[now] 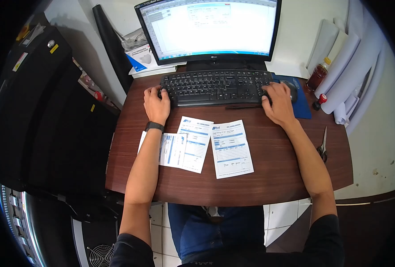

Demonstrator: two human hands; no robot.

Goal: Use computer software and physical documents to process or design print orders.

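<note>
My left hand (pixel 157 105) rests at the left end of a black keyboard (pixel 206 97), fingers slightly bent and apart over its corner keys, holding nothing. A dark band (pixel 154 127) circles that wrist. At the keyboard's right end, my right hand (pixel 277 101) lies with its fingers over the number keys, thumb apart, likewise holding nothing. Just beside it, a dark mouse (pixel 290 90) sits on a blue mouse pad (pixel 302 105). Below the keyboard lie a printed form with handwriting (pixel 232 153), a second form (pixel 197 147) and a turned slip (pixel 173 150), partly under my left forearm.
A lit monitor (pixel 211 38) stands behind the keyboard. On the right are scissors (pixel 324 144), a red-topped stamp (pixel 320 101), a bottle of dark red liquid (pixel 317 76) and paper rolls (pixel 353 66). A large black machine (pixel 41 124) flanks the wooden desk (pixel 184 189) on the left.
</note>
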